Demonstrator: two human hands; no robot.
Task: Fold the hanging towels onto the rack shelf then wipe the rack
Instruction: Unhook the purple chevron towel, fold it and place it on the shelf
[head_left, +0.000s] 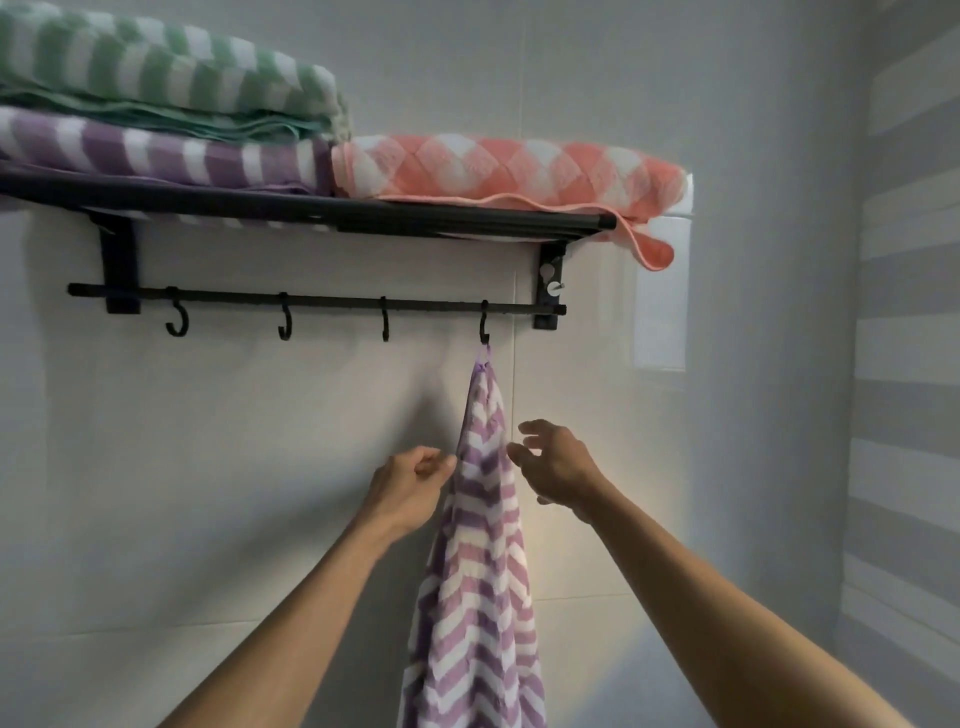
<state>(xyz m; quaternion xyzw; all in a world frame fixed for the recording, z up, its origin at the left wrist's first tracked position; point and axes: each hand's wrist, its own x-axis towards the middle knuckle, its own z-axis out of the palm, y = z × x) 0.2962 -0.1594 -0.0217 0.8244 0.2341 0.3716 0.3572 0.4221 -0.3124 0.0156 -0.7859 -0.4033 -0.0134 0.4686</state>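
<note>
Hanging from the rightmost hook (484, 322) of the rack's lower rail (322, 300), a purple-and-white chevron towel (480, 545) drops by its loop down the tiled wall (234, 467) and out past the bottom edge of the view. The left hand (410, 486) is at the towel's left edge, its fingers curled with the fingertips at the cloth; whether they actually pinch the fabric cannot be told. The right hand (553, 462) hovers just beside the towel's right edge, fingers spread and loosely bent, holding nothing. Three further hooks (283, 325) on the rail, toward its left end, carry nothing. On the black rack shelf (311, 205) above, a folded purple-striped towel (171, 156) lies at the left end with a folded green-striped towel (171, 73) stacked on it. A folded pink checked towel (509, 171) occupies the right end of the shelf, touching the purple one, and one corner of it droops over the shelf's right end.
</note>
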